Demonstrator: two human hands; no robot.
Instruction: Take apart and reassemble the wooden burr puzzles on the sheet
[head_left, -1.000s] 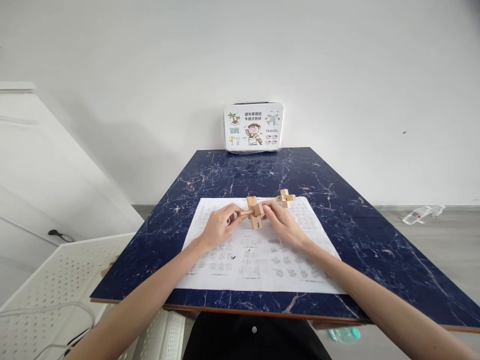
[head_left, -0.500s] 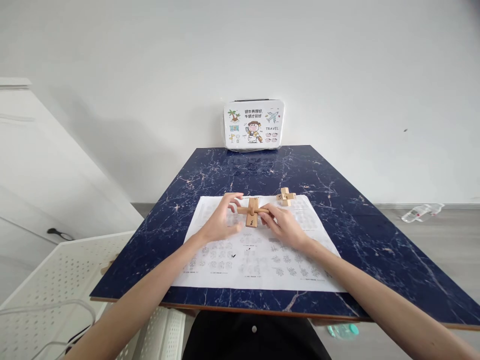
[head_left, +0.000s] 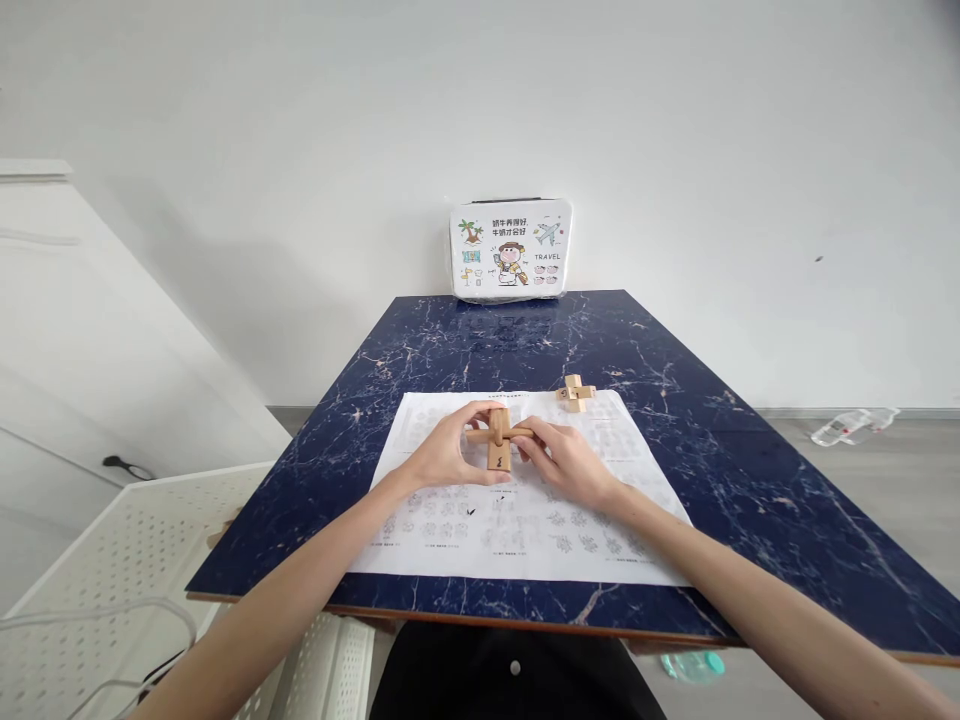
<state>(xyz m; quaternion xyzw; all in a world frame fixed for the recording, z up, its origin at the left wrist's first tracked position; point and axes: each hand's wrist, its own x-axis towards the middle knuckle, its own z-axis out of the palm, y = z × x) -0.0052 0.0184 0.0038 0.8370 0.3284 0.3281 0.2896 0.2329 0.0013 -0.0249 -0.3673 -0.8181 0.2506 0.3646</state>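
Above a printed sheet point(head_left: 450, 560), both hands hold a cross-shaped wooden interlocking puzzle point(head_left: 499, 440). My left hand point(head_left: 442, 450) grips the broad upright piece, thumb at its lower end and fingers at its upper end. A dark mark is drawn on the lower part of that piece. My right hand point(head_left: 566, 460) pinches the right end of the thinner crossing stick. Where the pieces meet, a small rounded part sticks up. Another wooden cross-shaped puzzle point(head_left: 575, 393), lighter in colour and with dark marks, sits on the sheet's upper right edge.
The sheet lies on a dark blue marble-patterned table point(head_left: 510, 350). A white cartoon-printed case point(head_left: 511, 250) leans against the wall at the back. On the left is a white perforated surface point(head_left: 75, 540) with cables. Plastic bottles point(head_left: 855, 427) lie on the floor to the right.
My left hand has closed from an open curve onto the broad piece's ends. The puzzle has shifted slightly toward me and left. My right hand keeps its pinch on the stick.
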